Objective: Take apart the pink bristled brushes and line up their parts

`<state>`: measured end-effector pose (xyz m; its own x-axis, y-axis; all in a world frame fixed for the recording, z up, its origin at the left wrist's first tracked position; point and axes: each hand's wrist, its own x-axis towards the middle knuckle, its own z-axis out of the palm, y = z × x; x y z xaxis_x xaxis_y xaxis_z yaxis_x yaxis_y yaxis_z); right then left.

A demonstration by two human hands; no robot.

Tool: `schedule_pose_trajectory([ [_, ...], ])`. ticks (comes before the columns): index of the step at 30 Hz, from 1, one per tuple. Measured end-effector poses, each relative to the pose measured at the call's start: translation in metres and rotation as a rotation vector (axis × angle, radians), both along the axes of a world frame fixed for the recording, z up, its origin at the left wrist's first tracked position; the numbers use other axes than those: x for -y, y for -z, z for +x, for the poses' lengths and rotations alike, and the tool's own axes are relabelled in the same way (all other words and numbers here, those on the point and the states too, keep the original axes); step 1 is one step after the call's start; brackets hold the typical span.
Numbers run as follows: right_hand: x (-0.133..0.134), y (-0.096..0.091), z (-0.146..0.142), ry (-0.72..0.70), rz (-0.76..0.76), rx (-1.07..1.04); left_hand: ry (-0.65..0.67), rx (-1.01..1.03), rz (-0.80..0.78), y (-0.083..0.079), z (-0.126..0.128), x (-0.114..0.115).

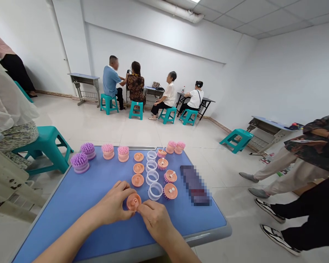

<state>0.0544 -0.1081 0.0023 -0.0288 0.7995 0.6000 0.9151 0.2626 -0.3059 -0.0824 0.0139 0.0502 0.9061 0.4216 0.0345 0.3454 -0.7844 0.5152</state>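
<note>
My left hand (113,202) curls around a round orange plastic cap (131,205) with a hollow post in its middle, near the front of the desk. My right hand (157,218) is closed in a pinch at the cap's right edge; what its fingertips grip there, apart from the rim, is hidden. Beyond my hands stands a column of similar orange caps (137,180). To its right runs a column of clear plastic rings (155,191). Further right lie several orange brush heads (170,191), bristles down, with small white parts on them.
Purple bristle brushes (80,163) and pink ones (123,153) stand along the far side of the blue desk (98,182). A blurred dark flat object (196,185) lies at the right. People sit on green stools (167,115) by the wall; others stand at right.
</note>
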Motion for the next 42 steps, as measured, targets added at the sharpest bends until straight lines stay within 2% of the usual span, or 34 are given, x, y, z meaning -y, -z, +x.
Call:
schedule_pose_trajectory([
  [5, 0.001, -0.002, 0.0, 0.036, -0.006, -0.044, -0.004, 0.051, 0.033, 0.008, 0.002, -0.002],
  [9, 0.002, -0.006, 0.001, 0.112, 0.074, -0.157, -0.071, 0.1, 0.023, 0.012, 0.006, -0.004],
  [16, 0.003, -0.007, 0.002, 0.106, 0.165, -0.214, -0.162, 0.006, -0.02, 0.015, 0.01, -0.006],
  [24, 0.003, -0.006, 0.004, 0.107, 0.167, -0.227, -0.138, -0.043, 0.053, 0.021, 0.011, -0.006],
  [30, 0.002, -0.009, 0.005, 0.116, 0.184, -0.223, -0.138, 0.041, 0.083, 0.026, 0.01, -0.008],
  [34, 0.003, -0.012, 0.003, 0.102, 0.244, -0.237, -0.142, 0.101, 0.039, 0.029, 0.009, -0.013],
  [39, 0.019, -0.034, 0.011, 0.044, 0.381, -0.226, -0.21, 0.262, -0.007, 0.024, 0.007, -0.02],
  [42, 0.022, -0.06, 0.045, 0.105, 0.393, -0.159, -0.297, 0.354, -0.004, 0.018, 0.005, -0.022],
])
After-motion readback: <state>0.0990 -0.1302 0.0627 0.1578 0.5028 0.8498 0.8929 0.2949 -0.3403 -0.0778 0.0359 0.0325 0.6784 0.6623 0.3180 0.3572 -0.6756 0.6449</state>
